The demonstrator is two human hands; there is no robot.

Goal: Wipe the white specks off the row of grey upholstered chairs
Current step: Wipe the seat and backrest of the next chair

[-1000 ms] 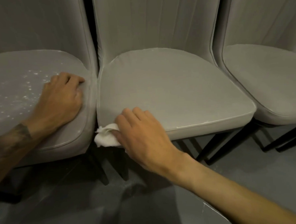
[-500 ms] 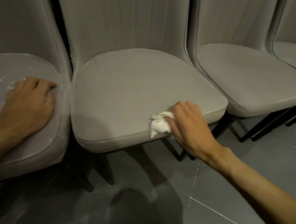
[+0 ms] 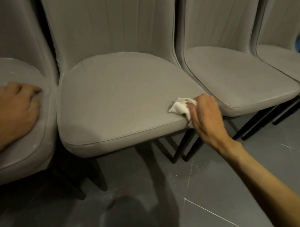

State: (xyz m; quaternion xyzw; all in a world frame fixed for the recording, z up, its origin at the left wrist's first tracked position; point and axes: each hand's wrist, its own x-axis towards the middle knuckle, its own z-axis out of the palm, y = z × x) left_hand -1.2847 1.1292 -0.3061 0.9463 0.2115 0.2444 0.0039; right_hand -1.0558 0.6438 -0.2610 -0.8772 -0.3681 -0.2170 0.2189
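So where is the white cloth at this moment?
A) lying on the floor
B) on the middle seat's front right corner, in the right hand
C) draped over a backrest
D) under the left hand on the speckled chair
B: the right hand holds the white cloth against the front right corner of the middle seat.
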